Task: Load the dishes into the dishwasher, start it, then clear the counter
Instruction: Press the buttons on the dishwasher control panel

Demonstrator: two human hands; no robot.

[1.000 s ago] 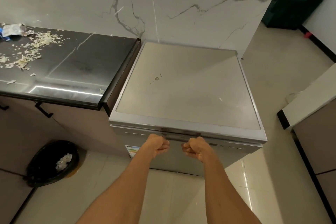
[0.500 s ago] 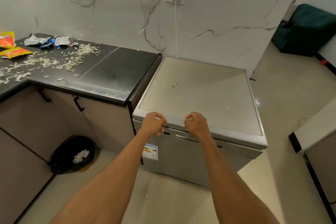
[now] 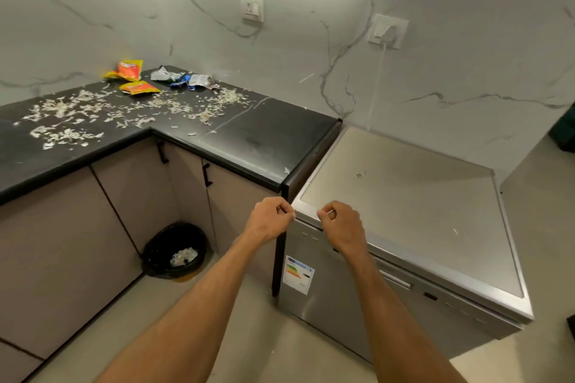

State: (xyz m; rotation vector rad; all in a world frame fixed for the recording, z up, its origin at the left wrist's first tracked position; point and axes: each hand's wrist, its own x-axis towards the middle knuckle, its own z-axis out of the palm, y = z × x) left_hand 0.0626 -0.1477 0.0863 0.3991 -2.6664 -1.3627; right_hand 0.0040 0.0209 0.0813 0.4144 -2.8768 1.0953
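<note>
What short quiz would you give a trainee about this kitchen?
1. True or false: the dishwasher door is shut.
2. The bin stands: A on the floor, B on the dishwasher, C inside a cupboard.
3. Fill in: shreds and wrappers lie on the ____ counter.
Key: 1 true; 2 A; 3 black.

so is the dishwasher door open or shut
Shut: the dishwasher door stands upright and flush, with no gap or racks showing.
</note>
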